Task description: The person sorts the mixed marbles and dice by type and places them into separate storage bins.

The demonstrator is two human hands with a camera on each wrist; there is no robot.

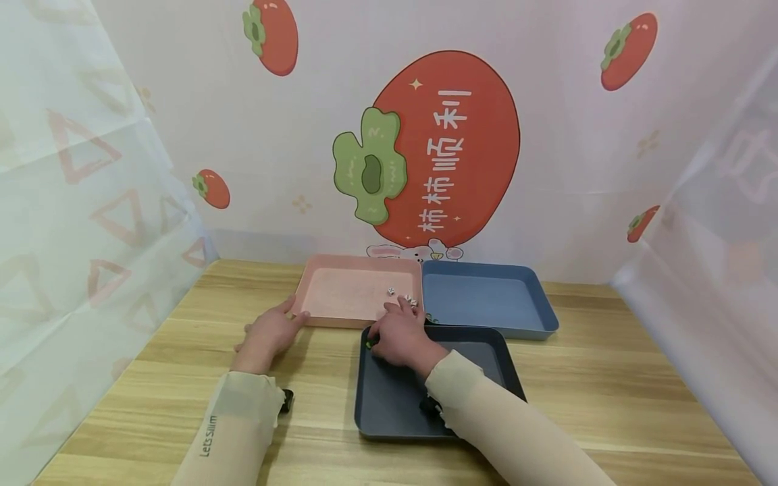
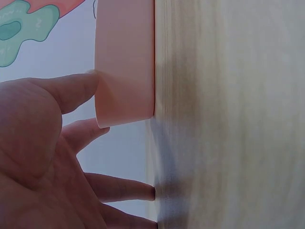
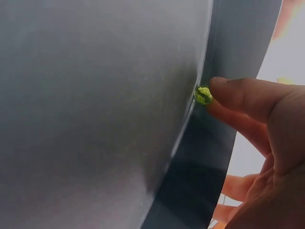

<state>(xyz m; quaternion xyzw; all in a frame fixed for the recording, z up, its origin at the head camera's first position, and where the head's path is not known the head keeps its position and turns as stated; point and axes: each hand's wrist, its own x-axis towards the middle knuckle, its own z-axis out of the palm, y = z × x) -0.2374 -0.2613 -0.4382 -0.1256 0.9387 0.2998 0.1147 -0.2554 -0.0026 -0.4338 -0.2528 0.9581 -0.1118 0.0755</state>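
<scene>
My right hand [image 1: 401, 339] reaches into the back left corner of the dark grey tray [image 1: 389, 412]. Its thumb and index finger pinch a small green glass marble [image 3: 203, 95], which lies against the tray's inner wall. At the front left corner of the pink tray [image 1: 340, 322] is my left hand [image 1: 273, 331], fingers spread and fairly straight. Its thumb touches the rim, while the index finger is beside the corner; the other fingertips reach down to the table. White dice [image 1: 391, 291] lie in the pink tray, partly hidden behind my right fingers.
Right of the pink tray stands a blue tray [image 1: 486, 297], with small marbles [image 1: 431, 318] in its front left corner. All three trays sit on a wood-grain table [image 1: 608, 378]. Printed cloth [image 1: 565, 169] hangs behind and along both sides.
</scene>
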